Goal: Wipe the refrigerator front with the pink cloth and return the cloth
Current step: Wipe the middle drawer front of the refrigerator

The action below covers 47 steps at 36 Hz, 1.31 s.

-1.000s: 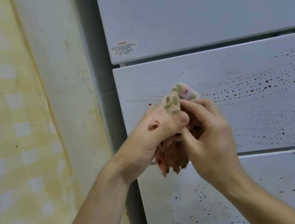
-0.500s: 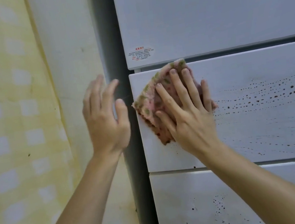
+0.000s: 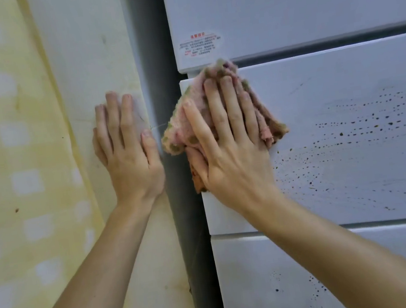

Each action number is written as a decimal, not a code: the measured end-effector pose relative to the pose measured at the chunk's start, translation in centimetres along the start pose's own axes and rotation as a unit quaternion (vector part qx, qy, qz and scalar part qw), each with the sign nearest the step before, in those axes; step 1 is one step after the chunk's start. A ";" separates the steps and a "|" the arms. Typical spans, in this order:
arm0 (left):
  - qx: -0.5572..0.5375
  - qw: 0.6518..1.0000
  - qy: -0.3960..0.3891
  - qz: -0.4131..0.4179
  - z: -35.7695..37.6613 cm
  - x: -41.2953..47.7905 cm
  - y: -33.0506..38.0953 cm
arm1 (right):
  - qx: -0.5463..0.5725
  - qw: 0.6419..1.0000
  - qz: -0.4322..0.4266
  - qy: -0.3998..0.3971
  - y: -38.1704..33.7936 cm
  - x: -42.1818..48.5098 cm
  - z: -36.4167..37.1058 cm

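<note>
The white refrigerator front (image 3: 355,171) fills the right side, split into stacked panels; its middle panel carries rows of dark brown specks. My right hand (image 3: 229,145) lies flat with straight fingers on the pink cloth (image 3: 180,133), pressing it against the upper left corner of the middle panel. The cloth is pink with olive-green spots and bunches out on both sides of the hand. My left hand (image 3: 128,151) rests flat on the white wall beside the refrigerator, fingers straight, holding nothing.
A dark grey side strip (image 3: 178,209) of the refrigerator separates it from the white wall (image 3: 83,53). A yellow checked curtain (image 3: 17,180) hangs at far left. A red-lettered sticker (image 3: 199,44) sits on the top panel. More specks dot the bottom panel (image 3: 306,283).
A second ago both hands bunched the cloth together. The left hand let go and came to rest flat on the wall; the right hand spread the cloth on the panel's upper left corner.
</note>
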<state>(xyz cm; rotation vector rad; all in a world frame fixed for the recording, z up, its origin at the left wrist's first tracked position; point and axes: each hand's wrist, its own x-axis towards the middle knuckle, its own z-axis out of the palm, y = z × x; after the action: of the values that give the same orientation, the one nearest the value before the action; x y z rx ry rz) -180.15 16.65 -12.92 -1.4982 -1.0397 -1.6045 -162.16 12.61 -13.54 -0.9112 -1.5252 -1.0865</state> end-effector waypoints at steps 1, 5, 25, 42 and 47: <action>0.001 1.000 0.008 0.001 0.0 0.0 0.0 | -0.007 1.000 -0.005 -0.008 -0.2 -1.1 0.0; 0.003 1.000 0.018 0.010 -0.2 0.3 -0.2 | -0.025 0.999 -0.023 -0.038 -0.6 -5.9 -0.2; -0.023 0.999 -0.003 -0.035 -0.3 0.0 0.7 | -0.062 0.998 -0.021 -0.022 -0.6 2.8 0.1; -0.001 0.998 -0.063 -0.028 -1.4 -0.6 0.1 | -0.028 0.990 -0.069 -0.117 0.4 -12.3 -2.0; 0.013 0.996 -0.078 -0.035 -1.0 -1.3 0.3 | -0.024 0.994 -0.079 -0.078 2.4 -7.5 -2.5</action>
<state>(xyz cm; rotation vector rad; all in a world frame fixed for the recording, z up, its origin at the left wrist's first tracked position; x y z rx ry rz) -180.21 15.57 -14.24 -1.6075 -1.2059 -1.5341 -157.59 10.80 -20.24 -0.9399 -1.7288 -1.1926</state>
